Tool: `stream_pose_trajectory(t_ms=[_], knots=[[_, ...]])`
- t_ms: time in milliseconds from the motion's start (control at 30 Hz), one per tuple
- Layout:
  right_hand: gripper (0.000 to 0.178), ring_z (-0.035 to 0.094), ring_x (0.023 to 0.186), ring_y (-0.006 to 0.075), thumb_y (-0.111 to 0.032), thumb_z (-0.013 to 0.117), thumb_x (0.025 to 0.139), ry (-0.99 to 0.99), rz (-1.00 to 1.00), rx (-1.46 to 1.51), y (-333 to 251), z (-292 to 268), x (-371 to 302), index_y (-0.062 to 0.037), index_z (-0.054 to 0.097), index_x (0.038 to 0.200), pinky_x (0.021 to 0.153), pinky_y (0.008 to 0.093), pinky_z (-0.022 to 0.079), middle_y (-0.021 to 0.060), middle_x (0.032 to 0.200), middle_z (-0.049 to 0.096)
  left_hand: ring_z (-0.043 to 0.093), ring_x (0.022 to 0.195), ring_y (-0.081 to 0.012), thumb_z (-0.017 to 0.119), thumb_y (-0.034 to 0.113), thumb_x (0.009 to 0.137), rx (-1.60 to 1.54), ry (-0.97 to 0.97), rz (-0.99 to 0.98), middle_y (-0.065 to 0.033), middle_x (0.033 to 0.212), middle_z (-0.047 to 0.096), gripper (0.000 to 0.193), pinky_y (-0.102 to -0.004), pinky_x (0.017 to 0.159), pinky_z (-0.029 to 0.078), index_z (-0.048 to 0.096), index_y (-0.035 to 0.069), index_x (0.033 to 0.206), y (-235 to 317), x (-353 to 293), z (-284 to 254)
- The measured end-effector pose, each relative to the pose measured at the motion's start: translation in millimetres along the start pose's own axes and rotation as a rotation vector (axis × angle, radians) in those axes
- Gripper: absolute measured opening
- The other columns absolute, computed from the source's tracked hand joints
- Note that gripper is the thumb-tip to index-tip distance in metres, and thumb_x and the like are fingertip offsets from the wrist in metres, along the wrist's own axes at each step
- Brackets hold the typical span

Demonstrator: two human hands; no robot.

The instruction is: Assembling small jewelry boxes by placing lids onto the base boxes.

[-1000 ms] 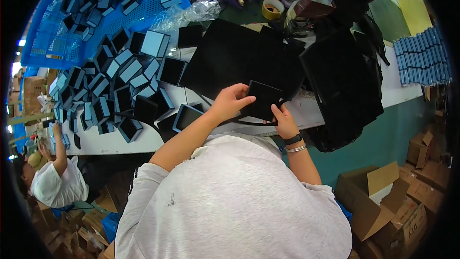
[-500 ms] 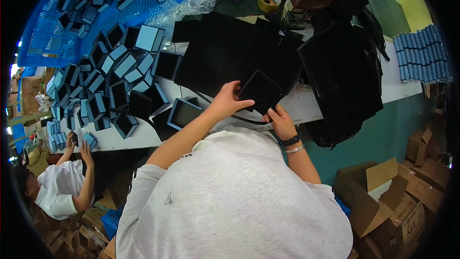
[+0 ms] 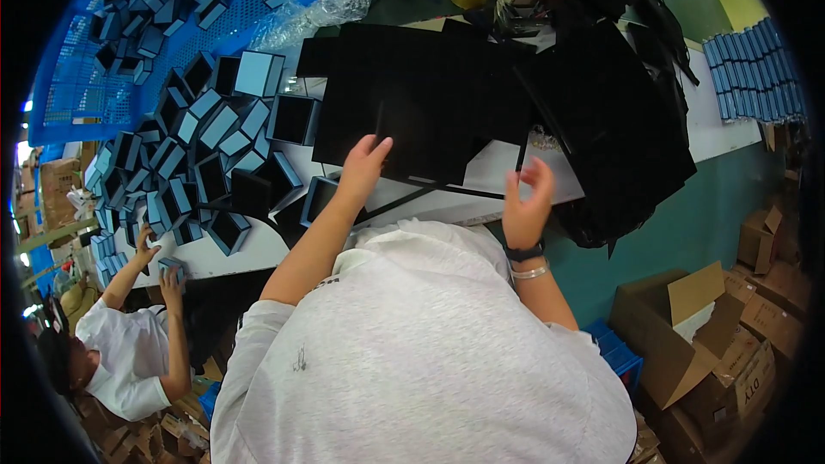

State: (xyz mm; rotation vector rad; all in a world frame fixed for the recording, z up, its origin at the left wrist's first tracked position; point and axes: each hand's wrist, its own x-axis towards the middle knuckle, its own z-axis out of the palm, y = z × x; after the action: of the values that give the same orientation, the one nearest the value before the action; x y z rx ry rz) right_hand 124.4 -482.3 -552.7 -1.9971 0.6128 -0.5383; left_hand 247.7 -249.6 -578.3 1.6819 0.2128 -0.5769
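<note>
Many blue boxes (image 3: 219, 125), one thin black piece (image 3: 381, 118)

At the left, a blue crate (image 3: 73, 123) held more boxes, its mesh walls probably stopping them from sliding away. A co-worker (image 3: 129, 359) reached over the near edge of the bench (image 3: 263, 251). Loose boxes lay heaped between, presumably for easy reach. The left forearm slanted in from that edge, elbow out; the left hand (image 3: 361, 174) had thumb and forefinger nearly together, apparently pinching the thin black piece, edge-on above black sheets (image 3: 412, 77). These lay flat, set back from the near edge. A narrow black strip (image 3: 468, 192) ran beside that edge towards the right hand (image 3: 527, 210), which was raised, fingers parted and softly bent; whether they touched anything could not be told. Its forearm rose steeply. Farther right, a black stack (image 3: 619, 120) overhung the near edge, perhaps parked clear of the middle, and slim blue bars (image 3: 749, 77) sat near the right end, tightly ranked, likely for tidiness
</note>
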Motion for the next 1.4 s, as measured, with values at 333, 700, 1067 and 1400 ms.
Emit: stream_pose_trajectory(t_ms=[333,700,1067,1400], knots=[[0.032,0.055,0.108,0.0182,-0.007,0.05,0.093,-0.736,0.208,1.003,30,54,16,0.0029,0.046,0.123,0.092,0.0299,0.046,0.0102,0.12,0.055,0.05,0.088,-0.0152,0.052,0.036,0.091,-0.124,-0.001,-0.159,-0.0054,0.091,0.059,0.039,-0.0285,0.079,0.04,0.058,0.0,0.103,-22,15,-3],[0.053,0.05,0.104,0.0219,-0.028,0.065,0.086,-0.385,0.198,0.201,4,89,-5,0.006,0.042,0.12,0.089,0.0292,0.042,0.0146,0.12,0.047,0.052,0.101,-0.0113,0.043,0.02,0.095,-0.316,-0.285,-0.037,-0.0032,0.105,0.057,0.027,-0.0281,0.093,0.039,0.053,0.004,0.115,3,-29,10],[0.035,0.057,0.099,0.0148,-0.012,0.062,0.086,-0.7,0.781,0.764,-7,112,6,-0.0019,0.053,0.118,0.087,0.0265,0.046,0.0061,0.109,0.061,0.046,0.121,-0.0302,0.046,0.02,0.093,0.647,0.148,0.601,-0.015,0.122,0.057,0.03,-0.038,0.103,0.035,0.061,0.001,0.111,-7,41,-52],[0.054,0.053,0.102,0.0163,-0.019,0.071,0.08,-0.605,0.681,0.665,-26,128,-2,0.0021,0.045,0.122,0.09,0.0275,0.043,0.0103,0.114,0.056,0.035,0.132,-0.0269,0.036,0.025,0.097,0.681,-0.005,0.478,-0.0133,0.135,0.046,0.038,-0.0359,0.11,0.024,0.059,0.005,0.119,-16,50,-60]])
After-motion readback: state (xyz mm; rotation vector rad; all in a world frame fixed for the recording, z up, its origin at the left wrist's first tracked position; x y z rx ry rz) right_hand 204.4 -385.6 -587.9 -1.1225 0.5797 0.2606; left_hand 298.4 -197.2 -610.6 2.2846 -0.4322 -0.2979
